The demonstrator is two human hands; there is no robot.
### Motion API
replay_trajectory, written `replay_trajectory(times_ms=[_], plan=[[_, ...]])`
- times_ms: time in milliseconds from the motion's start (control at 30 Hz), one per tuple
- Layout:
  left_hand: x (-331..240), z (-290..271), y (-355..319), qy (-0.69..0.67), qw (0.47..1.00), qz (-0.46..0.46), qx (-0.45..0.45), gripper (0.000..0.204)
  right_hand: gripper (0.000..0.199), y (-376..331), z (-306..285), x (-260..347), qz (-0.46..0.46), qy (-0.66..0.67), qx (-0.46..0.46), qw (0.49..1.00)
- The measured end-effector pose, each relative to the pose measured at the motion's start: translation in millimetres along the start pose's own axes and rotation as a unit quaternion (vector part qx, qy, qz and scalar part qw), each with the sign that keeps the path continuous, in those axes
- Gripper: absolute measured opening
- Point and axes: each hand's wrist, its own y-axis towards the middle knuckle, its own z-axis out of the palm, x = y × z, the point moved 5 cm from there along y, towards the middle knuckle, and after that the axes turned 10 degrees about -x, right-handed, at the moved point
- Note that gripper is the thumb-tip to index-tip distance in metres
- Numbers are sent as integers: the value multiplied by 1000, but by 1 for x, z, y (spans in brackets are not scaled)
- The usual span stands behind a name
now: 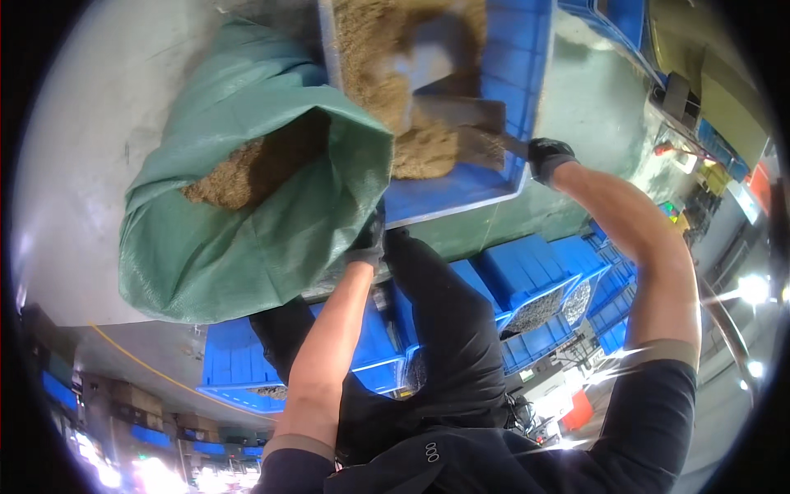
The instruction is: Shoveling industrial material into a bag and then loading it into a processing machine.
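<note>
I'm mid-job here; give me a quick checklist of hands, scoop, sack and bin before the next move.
1. Right hand on the scoop: ok, closed around the handle.
2. Scoop inside the blue bin: ok, the blade is within its walls.
3. Load on the scoop: cannot tell; brown material shows at the blade, but the area is blurred.
4. Green sack open: ok, its mouth gapes and brown material shows inside.
5. Left hand gripping the sack: cannot tell; it is at the rim, fingers partly hidden.

Gaping green sack [271, 239], blurred scoop [481, 146], seemingly metal
</note>
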Motion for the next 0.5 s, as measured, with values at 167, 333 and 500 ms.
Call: replay_trajectory(times_ms=[167, 333, 500], plan=[[7, 4, -10, -37, 989, 113, -87, 49, 36, 29, 54, 31, -22, 31, 75, 996], [20, 16, -17, -238, 964, 70, -97, 52, 35, 78, 62, 63, -75, 118, -25, 990], [31, 32, -29, -661, 727, -181, -32, 57, 36, 95, 67, 80, -98, 132, -26, 986]])
